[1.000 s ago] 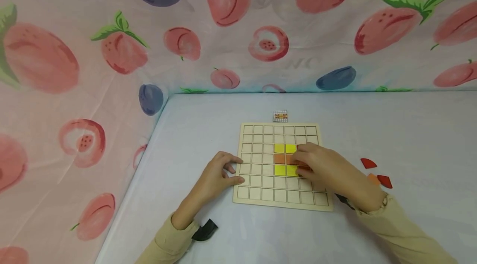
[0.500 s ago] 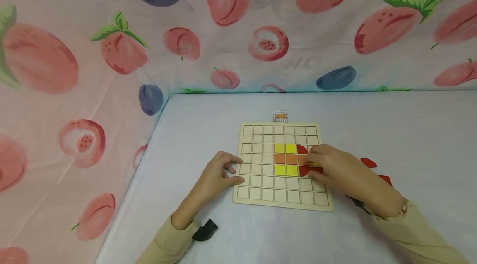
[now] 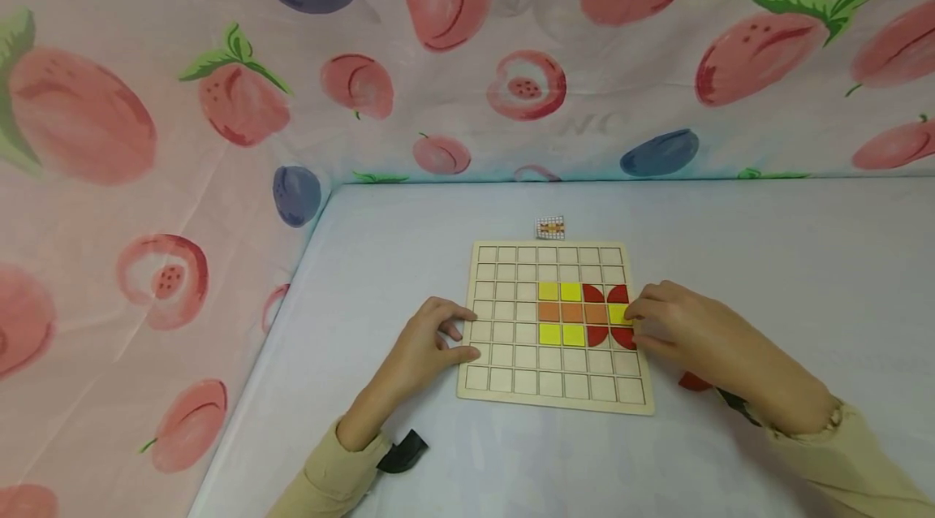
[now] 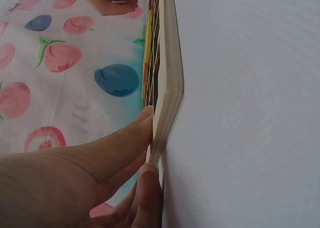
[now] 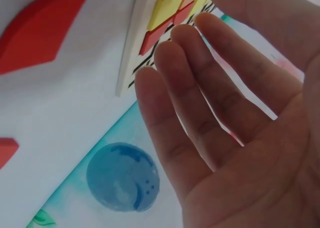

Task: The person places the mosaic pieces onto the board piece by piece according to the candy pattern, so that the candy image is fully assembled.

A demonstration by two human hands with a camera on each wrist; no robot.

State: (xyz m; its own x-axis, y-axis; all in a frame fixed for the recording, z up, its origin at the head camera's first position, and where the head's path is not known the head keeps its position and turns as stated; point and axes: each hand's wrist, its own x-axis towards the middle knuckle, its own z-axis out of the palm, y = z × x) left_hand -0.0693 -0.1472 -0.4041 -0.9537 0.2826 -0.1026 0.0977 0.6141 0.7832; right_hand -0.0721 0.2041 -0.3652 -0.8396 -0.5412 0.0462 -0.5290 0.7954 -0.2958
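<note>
A pale wooden grid board (image 3: pixel 504 390) lies on the table. In its cells sit yellow squares (image 3: pixel 571 334), orange squares (image 3: pixel 572 312) and red quarter-round pieces (image 3: pixel 596 335), reaching the right-hand column. My left hand (image 3: pixel 412 347) rests at the board's left edge, thumb and fingers spread apart and touching the rim. My right hand (image 3: pixel 697 335) is at the right edge, its fingertips beside the end yellow square (image 3: pixel 617 313). In the right wrist view the fingers (image 5: pixel 200 82) are nearly straight, and nothing shows between them.
A small pattern card (image 3: pixel 550 227) lies behind the board. Loose red pieces (image 5: pixel 42 30) lie on the table to the right, partly hidden by the right arm in the head view. A fruit-print cloth (image 3: pixel 526 88) walls the back and left.
My right hand has slid rightward from over the coloured tiles to the board's right edge, uncovering red pieces and the end yellow square. The left hand stays put.
</note>
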